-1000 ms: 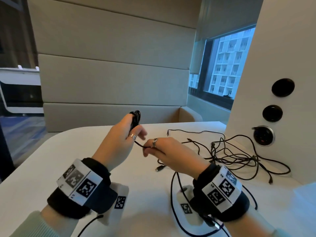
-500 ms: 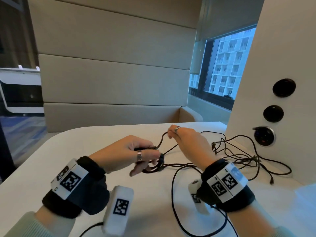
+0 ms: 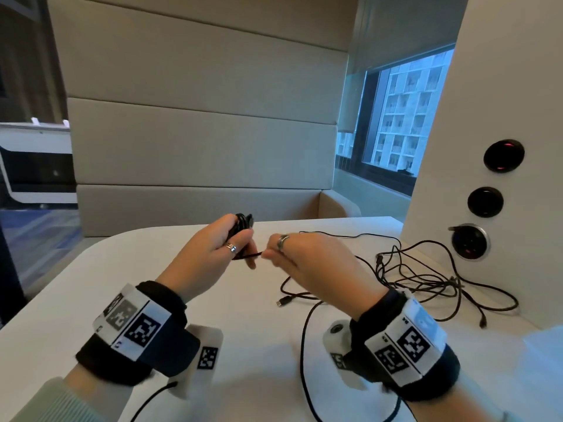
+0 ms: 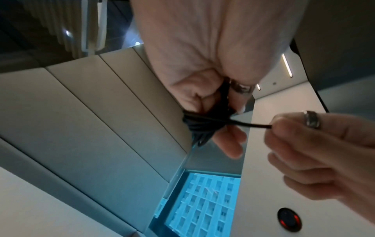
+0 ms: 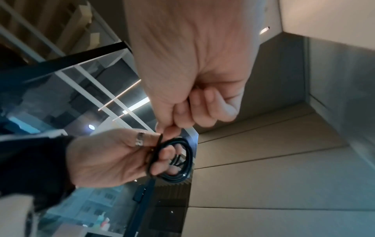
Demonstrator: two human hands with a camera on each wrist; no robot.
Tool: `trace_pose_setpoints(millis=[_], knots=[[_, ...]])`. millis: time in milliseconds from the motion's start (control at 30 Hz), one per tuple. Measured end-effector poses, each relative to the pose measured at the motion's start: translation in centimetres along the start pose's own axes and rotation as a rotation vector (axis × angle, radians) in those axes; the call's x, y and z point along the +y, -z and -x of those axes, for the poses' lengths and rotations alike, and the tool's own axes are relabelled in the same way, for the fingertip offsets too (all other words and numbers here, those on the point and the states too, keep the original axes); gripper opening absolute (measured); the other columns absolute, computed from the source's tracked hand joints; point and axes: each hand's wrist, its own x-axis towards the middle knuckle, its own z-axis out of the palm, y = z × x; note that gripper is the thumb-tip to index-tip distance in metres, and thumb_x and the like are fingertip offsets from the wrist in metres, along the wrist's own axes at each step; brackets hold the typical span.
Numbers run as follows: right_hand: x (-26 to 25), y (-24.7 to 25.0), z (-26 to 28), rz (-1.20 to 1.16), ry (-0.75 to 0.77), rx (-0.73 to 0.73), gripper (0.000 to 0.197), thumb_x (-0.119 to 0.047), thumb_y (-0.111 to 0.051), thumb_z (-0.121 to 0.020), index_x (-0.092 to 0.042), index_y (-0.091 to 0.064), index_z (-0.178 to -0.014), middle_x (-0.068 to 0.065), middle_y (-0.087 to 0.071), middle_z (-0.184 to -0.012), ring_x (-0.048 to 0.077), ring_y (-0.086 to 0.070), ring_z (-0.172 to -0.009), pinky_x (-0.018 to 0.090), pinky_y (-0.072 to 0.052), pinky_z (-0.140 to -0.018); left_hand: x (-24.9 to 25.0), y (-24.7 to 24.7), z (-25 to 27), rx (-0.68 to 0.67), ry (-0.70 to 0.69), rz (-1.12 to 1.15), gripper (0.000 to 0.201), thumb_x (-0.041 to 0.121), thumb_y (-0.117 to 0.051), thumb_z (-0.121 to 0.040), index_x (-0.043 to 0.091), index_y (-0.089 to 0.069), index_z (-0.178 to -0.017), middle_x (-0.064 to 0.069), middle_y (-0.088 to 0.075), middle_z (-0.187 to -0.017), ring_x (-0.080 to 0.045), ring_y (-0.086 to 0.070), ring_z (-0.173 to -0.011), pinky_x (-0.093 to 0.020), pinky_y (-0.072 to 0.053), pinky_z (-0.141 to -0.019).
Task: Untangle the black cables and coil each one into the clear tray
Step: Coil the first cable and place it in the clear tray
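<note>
My left hand [image 3: 225,248] is raised above the white table [image 3: 91,300] and grips a small coil of black cable [image 3: 242,222]. The same coil [image 5: 178,162] loops round my left fingers [image 4: 202,96] in the wrist views. My right hand [image 3: 292,254] is just right of it and pinches the short free end of that cable [image 4: 251,124] between thumb and forefinger. A tangle of black cables [image 3: 426,278] lies on the table to the right, with one loose plug [image 3: 281,302] near the middle. A pale clear edge [image 3: 545,339] at the far right may be the tray.
A white pillar [image 3: 502,102] with round sockets [image 3: 470,242] stands at the right, against the tangle. A beige padded bench back [image 3: 198,132] runs behind the table. A black cable loop [image 3: 304,345] from the wrist gear lies near the front edge.
My left hand has risen from the table with the coil turned upright. My right hand has come back from the far side toward the left and now pinches the cable's end beside the coil.
</note>
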Motion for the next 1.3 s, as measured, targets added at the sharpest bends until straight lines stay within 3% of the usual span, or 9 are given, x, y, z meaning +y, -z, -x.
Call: trace_pose_setpoints(millis=[133, 233, 333, 500, 633, 700, 833, 1100, 1300], knots=[[0.9, -0.2, 0.1, 0.090, 0.066, 0.348, 0.039, -0.043, -0.036, -0.094, -0.018, -0.062, -0.079, -0.006, -0.063, -0.066, 0.021, -0.059, -0.058, 0.023, -0.033, -0.040, 1.4, 0.2, 0.2, -0.166, 0.008, 0.098, 0.022, 0.021, -0.046, -0.097, 0.005, -0.053, -0.083, 0.002, -0.062, -0.060, -0.006, -0.050, -0.059, -0.014, -0.037, -0.062], [1.0, -0.6, -0.1, 0.030, 0.148, 0.536, 0.045, -0.042, -0.035, -0.098, -0.014, -0.066, -0.079, -0.002, -0.063, -0.068, 0.023, -0.057, -0.061, 0.030, -0.044, -0.044, 1.5, 0.6, 0.4, -0.282, 0.086, 0.400, 0.016, 0.021, -0.057, -0.081, 0.005, -0.055, -0.083, -0.001, -0.055, -0.062, -0.017, -0.048, -0.059, -0.026, -0.042, -0.063], [0.5, -0.6, -0.3, -0.187, 0.166, 0.628, 0.045, -0.041, -0.040, -0.097, -0.009, -0.066, -0.080, 0.001, -0.062, -0.073, 0.024, -0.054, -0.066, 0.034, -0.048, -0.055, 1.8, 1.0, 0.7, -0.346, 0.115, 0.637, 0.008, 0.014, -0.068, -0.067, 0.017, -0.065, -0.074, -0.002, -0.051, -0.062, -0.017, -0.048, -0.055, -0.019, -0.045, -0.057], [-0.1, -0.4, -0.2, -0.725, 0.048, 0.486, 0.016, -0.024, -0.067, -0.084, -0.010, -0.061, -0.079, 0.001, -0.063, -0.085, 0.012, -0.060, -0.075, 0.024, -0.052, -0.070, 1.6, 1.3, 0.7, -0.475, 0.083, 0.812, 0.028, 0.039, -0.078, -0.067, 0.020, -0.067, -0.085, 0.007, -0.046, -0.060, -0.009, -0.046, -0.050, -0.025, -0.049, -0.075], [-0.3, 0.3, 0.2, -1.371, -0.108, 0.230, 0.019, -0.011, -0.070, -0.078, -0.016, -0.053, -0.070, 0.005, -0.071, -0.093, 0.014, -0.061, -0.064, 0.028, -0.054, -0.068, 1.5, 1.2, 0.9, -0.528, 0.110, 0.845, 0.043, 0.035, -0.073, -0.074, 0.021, -0.066, -0.113, 0.005, -0.048, -0.061, -0.010, -0.050, -0.052, -0.024, -0.048, -0.071], [-0.2, 0.3, 0.1, -1.457, -0.172, 0.213, 0.016, -0.017, -0.068, -0.077, -0.015, -0.054, -0.071, 0.013, -0.069, -0.089, 0.018, -0.062, -0.068, 0.033, -0.056, -0.067, 1.9, 0.8, 0.8, -0.454, 0.124, 0.791, 0.030, 0.024, -0.070, -0.079, 0.013, -0.066, -0.107, 0.002, -0.050, -0.061, -0.013, -0.054, -0.054, -0.022, -0.049, -0.064], [-0.1, -0.3, -0.2, -1.257, -0.317, 0.286, 0.015, -0.016, -0.064, -0.086, -0.012, -0.050, -0.080, -0.004, -0.066, -0.067, 0.007, -0.064, -0.064, 0.027, -0.057, -0.062, 2.1, 0.0, 0.3, -0.159, 0.205, 0.647, 0.011, 0.008, -0.063, -0.084, 0.002, -0.059, -0.091, -0.004, -0.060, -0.060, -0.018, -0.059, -0.058, -0.023, -0.052, -0.062], [0.9, -0.4, -0.2, -1.243, -0.322, 0.215, 0.010, -0.008, -0.052, -0.094, -0.013, -0.053, -0.085, 0.004, -0.065, -0.078, 0.011, -0.067, -0.073, 0.036, -0.059, -0.073, 1.4, -1.1, -0.1, 0.135, 0.200, 0.518, 0.012, 0.004, -0.053, -0.091, 0.012, -0.062, -0.090, 0.005, -0.066, -0.061, -0.008, -0.057, -0.058, -0.018, -0.050, -0.060], [1.1, -0.4, -0.1, -0.393, -0.221, 0.141, 0.013, -0.029, -0.052, -0.094, -0.018, -0.059, -0.094, -0.013, -0.037, -0.078, 0.002, -0.042, -0.066, 0.009, -0.035, -0.064, 1.0, -1.8, 0.0, 0.192, 0.170, 0.340, 0.012, 0.009, -0.049, -0.094, 0.019, -0.056, -0.092, 0.001, -0.056, -0.071, 0.004, -0.047, -0.051, -0.011, -0.038, -0.055]])
